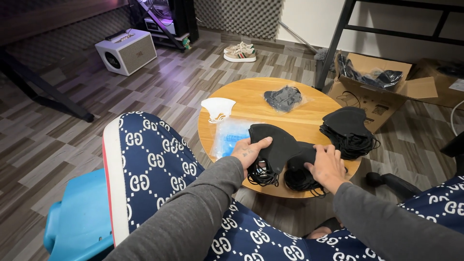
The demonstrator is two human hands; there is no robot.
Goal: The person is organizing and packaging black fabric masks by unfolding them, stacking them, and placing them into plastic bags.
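Grey long sleeves, navy trousers with white interlocking-letter pattern

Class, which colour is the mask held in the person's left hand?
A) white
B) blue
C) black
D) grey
C: the left hand grips a black mask over the round table; the white mask lies untouched farther off.

Even indoor light, sharp, wide-angle edges

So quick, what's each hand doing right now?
Left hand: closed on a black mask.
Right hand: open, resting flat on a pile of black masks.
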